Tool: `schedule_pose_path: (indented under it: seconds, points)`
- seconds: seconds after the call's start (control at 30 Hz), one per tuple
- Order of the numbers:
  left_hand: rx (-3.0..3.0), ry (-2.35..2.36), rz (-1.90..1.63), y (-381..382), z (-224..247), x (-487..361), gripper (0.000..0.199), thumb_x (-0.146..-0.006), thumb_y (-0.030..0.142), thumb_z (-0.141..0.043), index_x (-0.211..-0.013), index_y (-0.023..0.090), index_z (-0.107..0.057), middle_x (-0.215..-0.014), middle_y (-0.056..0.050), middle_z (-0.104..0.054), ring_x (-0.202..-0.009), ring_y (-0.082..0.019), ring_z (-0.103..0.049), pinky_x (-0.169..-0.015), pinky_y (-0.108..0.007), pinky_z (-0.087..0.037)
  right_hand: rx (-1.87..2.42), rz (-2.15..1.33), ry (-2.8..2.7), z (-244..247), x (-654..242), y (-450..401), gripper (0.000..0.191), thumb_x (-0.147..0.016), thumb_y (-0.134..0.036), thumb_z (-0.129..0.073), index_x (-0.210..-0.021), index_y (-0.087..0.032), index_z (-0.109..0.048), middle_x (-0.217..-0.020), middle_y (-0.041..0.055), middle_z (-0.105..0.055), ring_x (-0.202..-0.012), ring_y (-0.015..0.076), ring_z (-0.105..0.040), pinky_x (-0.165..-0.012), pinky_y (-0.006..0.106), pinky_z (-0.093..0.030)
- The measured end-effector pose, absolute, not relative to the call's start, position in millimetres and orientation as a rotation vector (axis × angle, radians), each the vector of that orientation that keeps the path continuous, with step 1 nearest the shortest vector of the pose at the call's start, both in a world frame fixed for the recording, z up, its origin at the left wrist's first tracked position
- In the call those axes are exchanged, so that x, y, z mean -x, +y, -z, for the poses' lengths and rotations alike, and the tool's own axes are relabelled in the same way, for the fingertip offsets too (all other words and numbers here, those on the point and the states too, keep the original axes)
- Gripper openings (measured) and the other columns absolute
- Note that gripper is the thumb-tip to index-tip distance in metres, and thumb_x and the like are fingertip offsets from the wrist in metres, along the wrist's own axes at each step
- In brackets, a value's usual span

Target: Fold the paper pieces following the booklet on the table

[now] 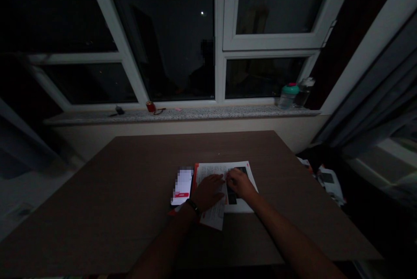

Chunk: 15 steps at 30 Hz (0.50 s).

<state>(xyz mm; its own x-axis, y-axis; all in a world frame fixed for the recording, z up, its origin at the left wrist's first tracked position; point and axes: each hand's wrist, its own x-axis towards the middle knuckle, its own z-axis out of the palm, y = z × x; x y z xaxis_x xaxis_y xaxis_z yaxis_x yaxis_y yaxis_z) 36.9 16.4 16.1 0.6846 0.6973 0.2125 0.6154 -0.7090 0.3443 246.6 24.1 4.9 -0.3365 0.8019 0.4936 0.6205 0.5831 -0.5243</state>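
Printed sheets or a booklet (239, 207) with text, dark pictures and red edges lie on the brown table. My left hand (209, 191), with a dark band on its wrist, rests flat over the left page, fingers spread. Just right of it, my right hand (239, 182) is closed with its fingertips at the middle of the pages; what they pinch, if anything, is too small to tell. A folded paper flap (213, 219) sticks out below my left hand. Beside the pages on the left is a phone (183, 185) with its screen lit.
The brown table (114, 200) reaches toward a granite windowsill (202, 113). On the sill stand a small red jar (150, 106), a teal-lidded bottle (288, 95) and a clear bottle (303, 92). Papers (329, 181) lie beyond the table's right edge. The light is dim.
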Motion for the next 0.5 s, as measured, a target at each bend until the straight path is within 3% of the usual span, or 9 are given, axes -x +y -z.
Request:
schedule_pose_path:
  seconds: [0.27, 0.5]
  points:
    - [-2.668, 1.045, -0.465, 17, -15, -36, 0.048, -0.087, 0.031, -0.062, -0.132, 0.024, -0.048, -0.146, -0.006, -0.044, -0.135, -0.023, -0.037, -0.111, -0.043, -0.032, 1.304, -0.214, -1.935, -2, -247, 29, 0.014, -0.084, -0.008, -0.050, -0.079, -0.021, -0.054, -0.079, 0.0030, -0.056, -0.079, 0.0193, -0.054, -0.073, 0.028, -0.043]
    - [-2.659, 1.038, -0.484, 16, -15, -37, 0.048, -0.088, 0.029, -0.061, -0.133, 0.025, -0.047, -0.146, -0.006, -0.044, -0.135, -0.024, -0.038, -0.111, -0.045, -0.032, 1.170, -0.274, -2.020, -8, -247, 19, 0.016, -0.078, -0.005, -0.054, -0.075, -0.021, -0.053, -0.080, 0.0023, -0.058, -0.079, 0.0181, -0.054, -0.072, 0.027, -0.043]
